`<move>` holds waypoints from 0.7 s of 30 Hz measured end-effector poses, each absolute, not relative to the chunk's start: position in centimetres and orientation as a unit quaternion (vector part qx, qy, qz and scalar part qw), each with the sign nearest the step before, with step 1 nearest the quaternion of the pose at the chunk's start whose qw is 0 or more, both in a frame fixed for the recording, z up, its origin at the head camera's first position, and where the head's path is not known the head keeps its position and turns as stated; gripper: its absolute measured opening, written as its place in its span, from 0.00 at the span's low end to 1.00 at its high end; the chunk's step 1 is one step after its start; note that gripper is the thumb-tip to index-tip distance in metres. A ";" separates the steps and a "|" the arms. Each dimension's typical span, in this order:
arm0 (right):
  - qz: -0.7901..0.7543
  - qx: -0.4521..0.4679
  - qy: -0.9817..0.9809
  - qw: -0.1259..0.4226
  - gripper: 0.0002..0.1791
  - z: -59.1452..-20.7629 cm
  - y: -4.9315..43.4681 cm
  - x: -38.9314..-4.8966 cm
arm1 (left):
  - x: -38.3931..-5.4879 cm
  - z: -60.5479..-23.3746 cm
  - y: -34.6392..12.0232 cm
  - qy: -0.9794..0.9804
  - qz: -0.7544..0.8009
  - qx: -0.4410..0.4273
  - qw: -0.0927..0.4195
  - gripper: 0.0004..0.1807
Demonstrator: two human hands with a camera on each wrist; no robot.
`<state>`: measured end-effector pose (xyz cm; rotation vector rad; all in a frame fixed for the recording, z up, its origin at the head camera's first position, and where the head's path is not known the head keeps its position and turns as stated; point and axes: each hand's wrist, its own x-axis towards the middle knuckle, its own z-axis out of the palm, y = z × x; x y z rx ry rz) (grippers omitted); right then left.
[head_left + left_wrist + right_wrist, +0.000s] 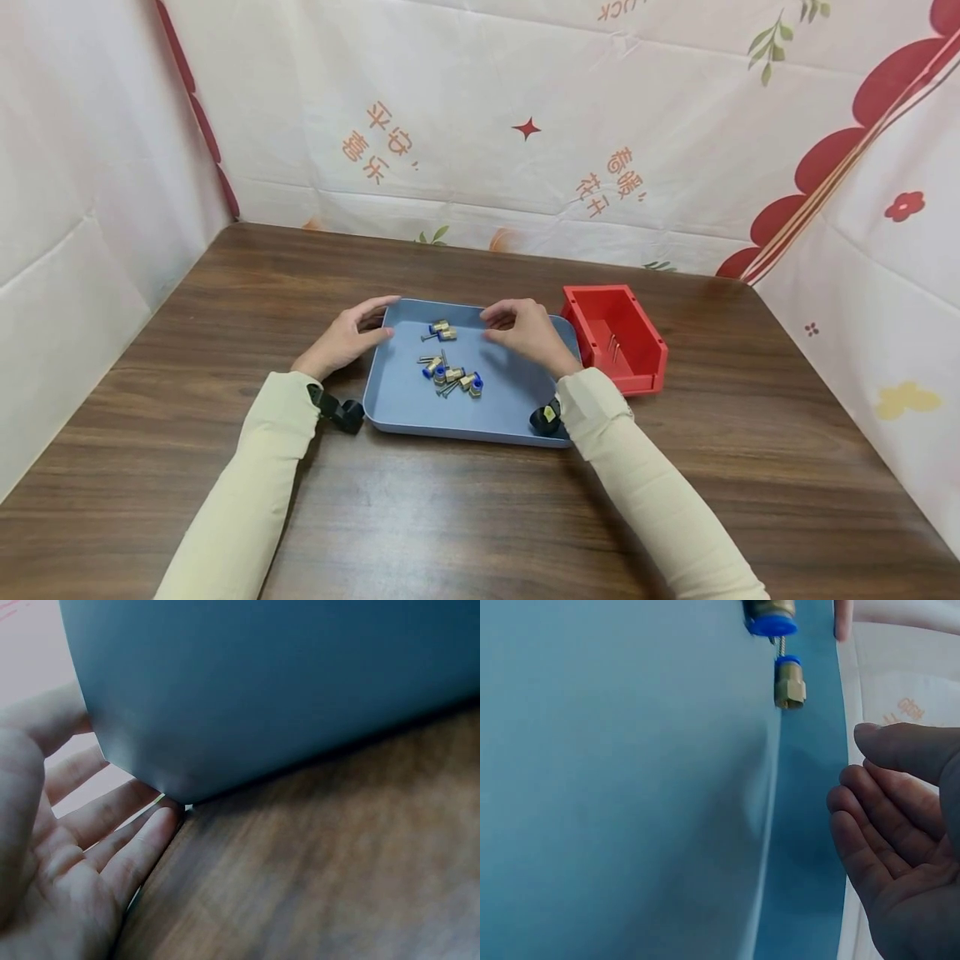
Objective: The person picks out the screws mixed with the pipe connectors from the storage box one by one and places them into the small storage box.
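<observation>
A shallow blue tray (405, 408) lies on the table with several brass push-in fittings with blue collars (453, 375) and several small screws (427, 337) in it. My left hand (347, 337) is at the tray's left rim, fingers extended along its upper left corner. In the left wrist view those fingers (142, 844) meet the tray's outer wall (247, 697). Over the tray's right half hovers my right hand (528, 333), its fingers loosely bent with nothing between them. The right wrist view has a fitting (790, 684) beyond this hand's fingertips.
A red open bin (637, 383) stands against the tray's right side, behind the right wrist, with a few screws (613, 346) inside. Dark wood-grain table (420, 517) surrounds both. A printed white cloth (480, 108) hangs along the back and sides.
</observation>
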<state>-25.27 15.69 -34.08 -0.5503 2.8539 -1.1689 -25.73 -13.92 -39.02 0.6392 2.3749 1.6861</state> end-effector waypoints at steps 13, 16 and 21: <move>-0.373 -0.182 0.909 0.035 0.14 -34.7 13.9 -25.1 | -25.8 -39.2 -13.9 0.791 0.568 0.212 0.078 0.30; -0.366 -0.187 0.911 0.043 0.14 -34.8 13.6 -25.2 | -25.8 -39.1 -14.0 0.790 0.571 0.211 0.078 0.30; -0.353 -0.200 0.912 0.064 0.13 -34.8 13.2 -25.2 | -25.8 -39.1 -14.0 0.788 0.572 0.214 0.080 0.30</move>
